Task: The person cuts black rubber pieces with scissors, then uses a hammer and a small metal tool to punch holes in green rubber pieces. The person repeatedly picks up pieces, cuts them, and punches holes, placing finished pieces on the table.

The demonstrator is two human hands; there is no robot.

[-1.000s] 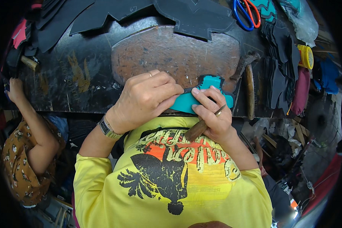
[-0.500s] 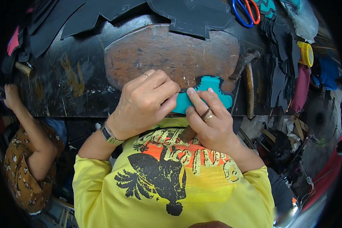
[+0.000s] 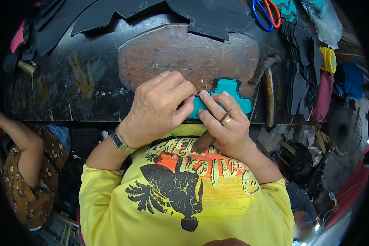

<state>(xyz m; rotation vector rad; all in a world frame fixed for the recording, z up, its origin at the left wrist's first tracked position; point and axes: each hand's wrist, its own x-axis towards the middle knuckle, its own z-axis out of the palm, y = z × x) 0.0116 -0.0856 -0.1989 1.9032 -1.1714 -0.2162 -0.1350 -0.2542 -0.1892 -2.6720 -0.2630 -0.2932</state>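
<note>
A teal cut piece (image 3: 229, 88) with a black, notched edge lies at the table's front edge, partly covered by my fingers. My left hand (image 3: 160, 102) is closed in a pinch at the piece's left edge, its fingertips partly hidden by the knuckles. On top of the piece, my right hand (image 3: 229, 131) presses with the thumb and extended fingers. Tucked in that same hand is a tool with a dark wooden handle (image 3: 203, 142); the handle's butt sticks out toward my shirt, and a thin part shows between the fingers.
Behind the hands lies a worn brown board (image 3: 188, 53). A hammer (image 3: 269, 94) rests right of it. Black cut sheets (image 3: 151, 12) cover the far side; stacked dark pieces (image 3: 295, 82) and blue-handled scissors (image 3: 263, 16) are at right. A co-worker's arm (image 3: 24, 139) is at left.
My left hand's fingertips have shifted slightly right along the teal piece, and my right thumb has moved a little. The co-worker's forearm has swung left, away from the table edge.
</note>
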